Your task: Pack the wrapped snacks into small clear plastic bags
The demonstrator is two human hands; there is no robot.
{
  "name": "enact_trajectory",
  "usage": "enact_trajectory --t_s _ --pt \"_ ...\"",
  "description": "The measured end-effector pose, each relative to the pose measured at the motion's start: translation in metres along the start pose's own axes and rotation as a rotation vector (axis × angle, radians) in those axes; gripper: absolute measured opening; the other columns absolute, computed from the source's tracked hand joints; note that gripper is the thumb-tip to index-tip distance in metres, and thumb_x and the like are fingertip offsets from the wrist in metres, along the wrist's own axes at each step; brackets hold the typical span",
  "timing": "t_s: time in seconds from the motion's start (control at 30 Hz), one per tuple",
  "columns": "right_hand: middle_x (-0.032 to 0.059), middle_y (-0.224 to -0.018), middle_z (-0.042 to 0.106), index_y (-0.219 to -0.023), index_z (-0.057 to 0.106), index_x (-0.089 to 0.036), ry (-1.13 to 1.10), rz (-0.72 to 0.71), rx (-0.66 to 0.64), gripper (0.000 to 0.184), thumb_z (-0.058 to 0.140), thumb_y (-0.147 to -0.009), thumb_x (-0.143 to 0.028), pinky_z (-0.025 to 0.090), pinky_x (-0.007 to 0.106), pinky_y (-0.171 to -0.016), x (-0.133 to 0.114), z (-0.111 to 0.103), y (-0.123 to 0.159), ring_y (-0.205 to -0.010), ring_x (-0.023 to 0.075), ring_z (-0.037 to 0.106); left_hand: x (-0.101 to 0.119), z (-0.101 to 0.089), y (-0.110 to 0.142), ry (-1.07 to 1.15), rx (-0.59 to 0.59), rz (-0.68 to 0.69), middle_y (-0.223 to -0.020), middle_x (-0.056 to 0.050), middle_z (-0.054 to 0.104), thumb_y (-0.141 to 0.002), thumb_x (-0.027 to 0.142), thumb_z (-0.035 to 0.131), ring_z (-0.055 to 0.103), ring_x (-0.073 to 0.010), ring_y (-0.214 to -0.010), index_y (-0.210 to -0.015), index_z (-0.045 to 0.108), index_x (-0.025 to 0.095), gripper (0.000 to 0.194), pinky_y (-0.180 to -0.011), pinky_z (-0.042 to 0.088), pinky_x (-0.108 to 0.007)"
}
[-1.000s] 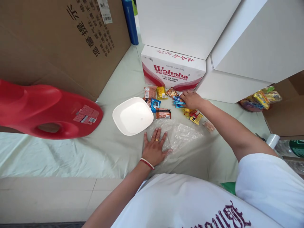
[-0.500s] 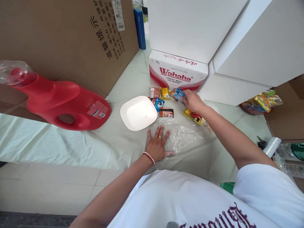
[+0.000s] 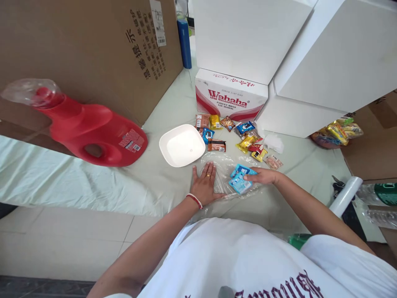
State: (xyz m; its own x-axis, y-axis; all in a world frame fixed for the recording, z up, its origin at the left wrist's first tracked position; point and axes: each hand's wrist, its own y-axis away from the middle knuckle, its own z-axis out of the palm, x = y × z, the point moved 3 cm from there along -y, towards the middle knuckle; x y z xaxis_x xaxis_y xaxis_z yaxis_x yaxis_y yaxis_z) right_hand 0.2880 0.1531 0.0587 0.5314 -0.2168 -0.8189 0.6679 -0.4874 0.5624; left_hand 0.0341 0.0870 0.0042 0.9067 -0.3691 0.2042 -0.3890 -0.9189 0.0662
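Note:
My left hand (image 3: 204, 184) lies flat with fingers spread, pressing the left edge of a clear plastic bag (image 3: 221, 165) against the cloth-covered table. In my right hand (image 3: 263, 176) are two light-blue snack packets (image 3: 240, 182), pinched by their right side just over the bag. Left of the bag sits a white, rounded-square bowl (image 3: 182, 145) with nothing in it. Behind the bag several wrapped snacks lie loosely, among them a brown packet (image 3: 217, 145), a yellow packet (image 3: 247, 143) and a dark blue packet (image 3: 245, 127).
A large red detergent bottle (image 3: 102, 134) stands at the left before a cardboard box (image 3: 93, 54). At the back is a Wahaba-printed carton (image 3: 231, 97) below white boxes (image 3: 248, 37). Far right, a bowl of snacks (image 3: 336, 134) and a plastic roll (image 3: 345, 196) are visible.
My right hand has come back toward me from the snacks by the carton, carrying the blue packets over the clear bag. My left hand has stayed flat on the bag.

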Motion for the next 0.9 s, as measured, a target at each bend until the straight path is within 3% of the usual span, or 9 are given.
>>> enact_trajectory --t_s 0.17,0.27,0.4,0.5,0.63,0.77,0.9 --pt "0.0088 -0.101 0.076 -0.105 0.074 -0.018 -0.085 0.038 -0.07 0.053 0.061 -0.09 -0.067 0.058 0.038 -0.085 0.047 0.033 0.078 -0.091 0.0232 0.07 0.0 0.001 -0.001 0.012 -0.019 -0.01 -0.17 -0.022 0.014 -0.075 0.089 0.048 0.003 -0.0416 -0.158 -0.162 0.024 0.008 0.121 -0.119 -0.008 -0.073" --pt "0.0081 -0.106 0.077 -0.112 0.075 -0.022 -0.067 0.045 -0.047 0.045 0.058 -0.095 -0.059 0.057 0.04 -0.091 0.065 0.04 0.113 -0.095 0.0245 0.071 0.0 0.002 -0.001 0.002 -0.017 -0.007 -0.17 -0.022 0.015 -0.075 0.089 0.048 0.003 -0.0416 -0.158 -0.162 0.025 0.009 0.12 -0.119 -0.007 -0.073" --pt "0.0086 -0.108 0.075 -0.117 0.071 -0.019 0.053 -0.007 0.247 0.047 0.055 -0.097 -0.058 0.056 0.04 -0.089 0.048 0.017 0.128 -0.095 0.0262 0.069 -0.001 0.004 -0.001 -0.01 -0.012 -0.001 -0.17 -0.022 0.015 -0.077 0.088 0.046 0.006 -0.0415 -0.158 -0.162 0.024 0.01 0.117 -0.119 -0.008 -0.072" --pt "0.0092 -0.114 0.072 -0.119 0.067 -0.019 0.271 -0.163 0.415 0.044 0.051 -0.1 -0.055 0.052 0.04 -0.096 0.004 0.002 0.105 -0.104 0.0265 0.066 -0.001 0.004 -0.001 -0.02 -0.012 -0.001 -0.169 -0.023 0.015 -0.077 0.088 0.046 0.009 -0.0418 -0.158 -0.162 0.022 0.008 0.119 -0.119 -0.006 -0.073" --pt "0.0113 -0.11 0.069 -0.117 0.066 -0.019 0.62 -0.33 0.343 0.039 0.044 -0.103 -0.048 0.051 0.039 -0.094 -0.041 0.015 0.043 -0.101 0.0257 0.065 0.003 0.0 0.0 -0.016 -0.007 -0.005 -0.17 -0.021 0.014 -0.075 0.088 0.051 0.011 -0.042 -0.158 -0.163 0.023 0.016 0.117 -0.118 -0.004 -0.074" --pt "0.014 -0.109 0.07 -0.121 0.066 -0.016 0.802 -0.309 0.209 0.036 0.046 -0.103 -0.039 0.052 0.037 -0.088 -0.041 0.04 -0.012 -0.098 0.0262 0.067 0.005 -0.003 0.001 0.025 -0.017 -0.006 -0.171 -0.019 0.012 -0.074 0.086 0.055 0.013 -0.0403 -0.158 -0.163 0.024 0.03 0.11 -0.117 -0.005 -0.075" --pt "0.0141 -0.119 0.069 -0.138 0.058 -0.017 0.81 -0.338 0.215 0.043 0.057 -0.099 -0.035 0.05 0.037 -0.091 -0.035 0.054 -0.026 -0.106 0.027 0.066 0.003 -0.003 0.002 0.045 -0.006 0.007 -0.171 -0.02 0.012 -0.076 0.086 0.055 0.014 -0.0385 -0.158 -0.162 0.024 0.031 0.107 -0.116 -0.008 -0.075"
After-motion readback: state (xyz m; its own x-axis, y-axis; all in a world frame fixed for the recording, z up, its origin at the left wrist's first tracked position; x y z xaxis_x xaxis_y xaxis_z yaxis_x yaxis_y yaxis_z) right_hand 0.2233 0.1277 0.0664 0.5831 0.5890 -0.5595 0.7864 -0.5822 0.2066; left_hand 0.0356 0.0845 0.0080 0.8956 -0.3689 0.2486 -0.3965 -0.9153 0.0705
